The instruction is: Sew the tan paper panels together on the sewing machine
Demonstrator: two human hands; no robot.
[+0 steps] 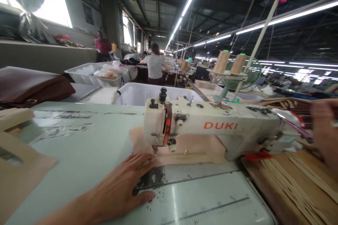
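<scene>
My left hand (124, 186) lies flat on the pale green table, fingers stretched out toward the needle of a white DUKI sewing machine (211, 126). Its fingertips touch the edge of a beige leather piece (185, 151) that sits under the presser foot. My right hand (326, 130) is at the far right edge beside the machine's handwheel; it is blurred and its fingers are hard to read. Purple-pink thin handles (301, 132) stick out next to it.
Tan strips (298, 186) are piled on a board at the right. Beige cut pieces (16, 168) lie at the left, a brown bag (29, 86) behind them. White bins (142, 93) stand beyond the table. Thread cones (229, 62) and a green fan (243, 77) are behind the machine. A person (155, 66) stands farther back.
</scene>
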